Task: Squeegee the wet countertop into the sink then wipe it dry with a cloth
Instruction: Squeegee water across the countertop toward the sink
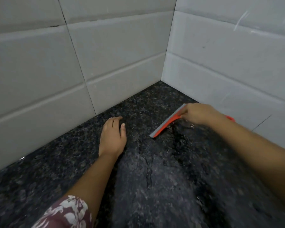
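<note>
An orange squeegee [167,123] with a grey rubber blade rests its edge on the dark speckled granite countertop [155,178], close to the corner of the walls. My right hand [199,113] grips its handle, whose orange end pokes out behind the wrist. A film of water with streaks covers the counter below and right of the blade. My left hand [113,136] lies flat on the counter to the left of the squeegee, fingers together, holding nothing. No sink or cloth is in view.
White tiled walls [105,55] meet in a corner right behind the counter, at the back and on the right. A floral sleeve [67,213] shows on my left arm at the bottom.
</note>
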